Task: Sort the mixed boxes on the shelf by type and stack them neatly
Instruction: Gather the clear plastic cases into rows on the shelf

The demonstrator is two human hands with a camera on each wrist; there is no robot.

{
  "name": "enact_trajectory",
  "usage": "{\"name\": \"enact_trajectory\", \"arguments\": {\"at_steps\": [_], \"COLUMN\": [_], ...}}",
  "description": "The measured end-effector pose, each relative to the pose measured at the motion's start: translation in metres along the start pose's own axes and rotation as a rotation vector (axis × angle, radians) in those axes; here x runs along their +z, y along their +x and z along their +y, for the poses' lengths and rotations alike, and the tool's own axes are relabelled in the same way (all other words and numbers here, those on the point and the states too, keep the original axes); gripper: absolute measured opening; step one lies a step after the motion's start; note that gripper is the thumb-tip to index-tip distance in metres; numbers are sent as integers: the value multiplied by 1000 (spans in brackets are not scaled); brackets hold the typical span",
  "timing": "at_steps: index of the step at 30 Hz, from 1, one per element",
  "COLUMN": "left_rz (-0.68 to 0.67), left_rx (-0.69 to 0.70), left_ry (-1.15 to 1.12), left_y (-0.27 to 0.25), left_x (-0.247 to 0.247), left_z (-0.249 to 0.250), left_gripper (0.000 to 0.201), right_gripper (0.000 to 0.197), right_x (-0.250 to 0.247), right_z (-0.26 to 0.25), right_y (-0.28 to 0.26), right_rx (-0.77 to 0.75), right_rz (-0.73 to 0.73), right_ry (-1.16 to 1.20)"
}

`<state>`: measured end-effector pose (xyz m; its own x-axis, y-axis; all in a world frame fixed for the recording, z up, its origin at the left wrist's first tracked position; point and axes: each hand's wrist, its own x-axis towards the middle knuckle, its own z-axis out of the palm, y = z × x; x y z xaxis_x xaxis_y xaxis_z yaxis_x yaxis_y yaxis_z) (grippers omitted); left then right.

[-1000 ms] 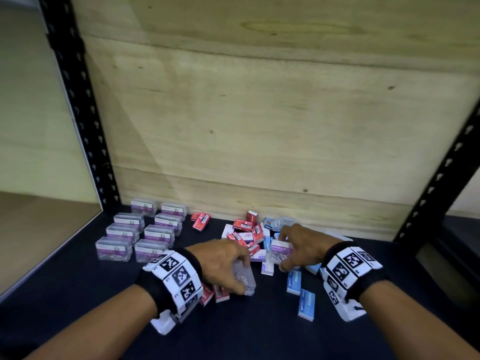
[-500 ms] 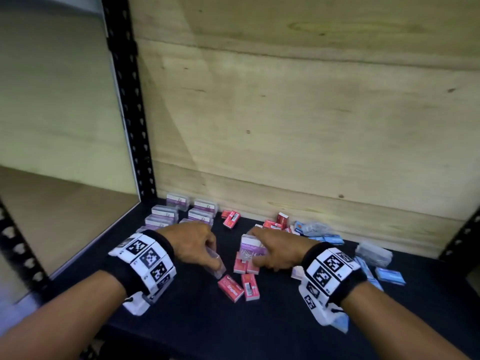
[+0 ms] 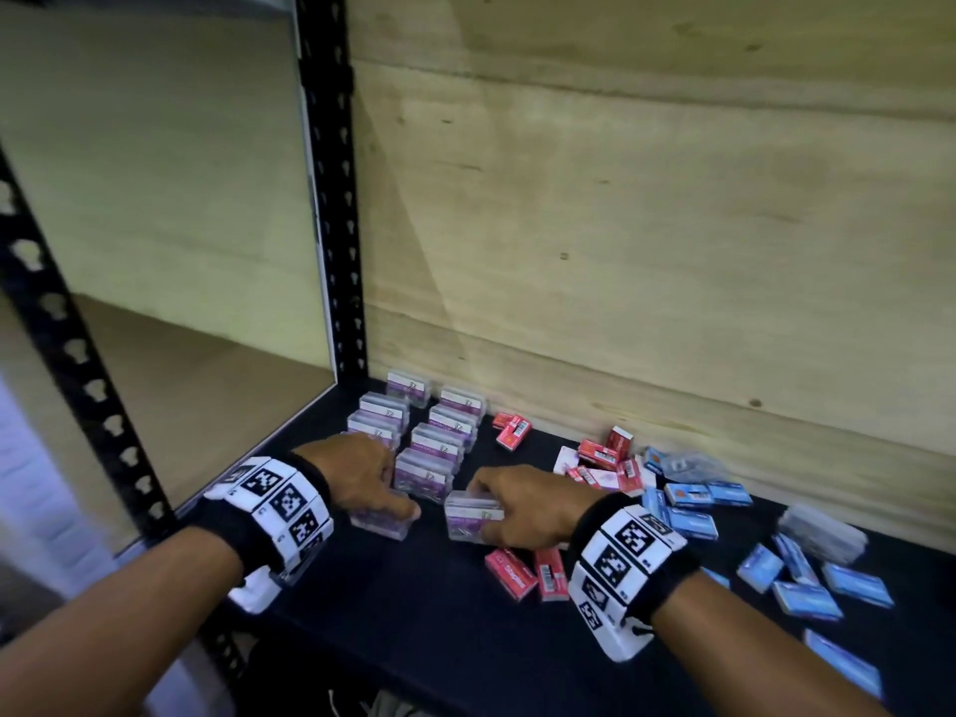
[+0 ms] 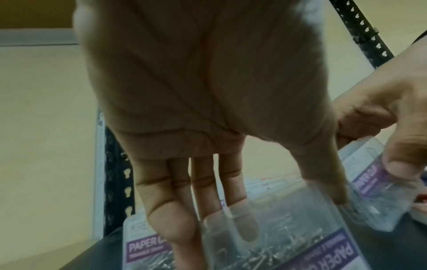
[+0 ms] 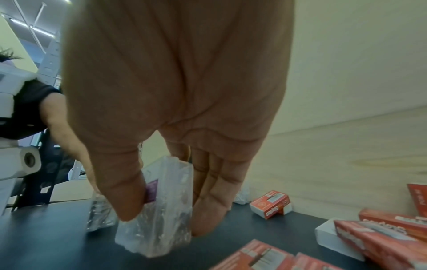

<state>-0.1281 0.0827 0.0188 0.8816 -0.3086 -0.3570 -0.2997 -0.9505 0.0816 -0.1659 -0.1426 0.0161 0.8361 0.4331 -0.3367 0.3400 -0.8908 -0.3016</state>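
Two more paper-clip boxes being set down by the sorted purple rows [image 3: 424, 432]: left hand [image 3: 357, 476] gripping one box [image 3: 380, 525], right hand [image 3: 522, 504] pinching another [image 3: 473, 514]; red boxes [image 3: 602, 460] and blue boxes [image 3: 693, 509] lying unsorted.

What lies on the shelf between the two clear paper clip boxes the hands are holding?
Nothing: in the head view, only bare black shelf separates the left hand's box from the right hand's box.
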Motion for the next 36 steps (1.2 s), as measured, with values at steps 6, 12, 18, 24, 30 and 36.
{"name": "enact_trajectory", "arguments": {"at_steps": [6,12,18,24,30,36], "left_rz": [17,-32,36,65,108,135], "left_rx": [-2,111,286,371,331,346], "left_ry": [8,-19,94,145,-28,-290], "left_y": [1,-2,0,1,-6,-12], "left_x": [6,-1,5,6,-3,1], "left_z": [-13,-22,-5,-3,-18,-37], "left_gripper": [67,60,54,51,50,39], "right_gripper": [37,39,40,38,37,35], "right_x": [6,6,2,2,3,8], "right_z": [-6,-1,3,3,-4,-7], "right_y": [9,9,7,7,9,15], "right_rx": [11,34,43,26,19,-5], "right_rz": [-15,-8,18,37,24,19], "right_ry": [-1,11,14,16,36,40]}}
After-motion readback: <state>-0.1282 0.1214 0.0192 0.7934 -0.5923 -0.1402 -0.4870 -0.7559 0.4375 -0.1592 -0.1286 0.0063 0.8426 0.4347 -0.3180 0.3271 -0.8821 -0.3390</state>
